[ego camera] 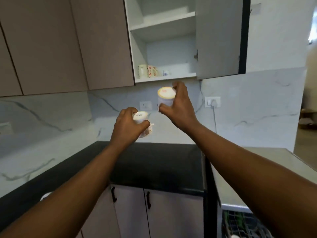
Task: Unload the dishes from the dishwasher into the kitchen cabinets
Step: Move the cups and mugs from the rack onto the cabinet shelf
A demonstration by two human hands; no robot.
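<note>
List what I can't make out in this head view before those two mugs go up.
- Left mug: the left hand covers most of it; handle unseen.
- Right mug: washed out; print unreadable, far side behind the right hand.
- Cabinet lower shelf: right part hidden by the open door.
- Dishwasher rack: cut off by the bottom edge and the right arm.

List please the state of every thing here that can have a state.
Upper cabinet door: open.
Left hand: grips a mug.
Right hand: grips a second mug.
Bottom shelf: holds mugs at its left end.
Lower cabinet doors: closed.
Dishwasher rack: pulled out.
</note>
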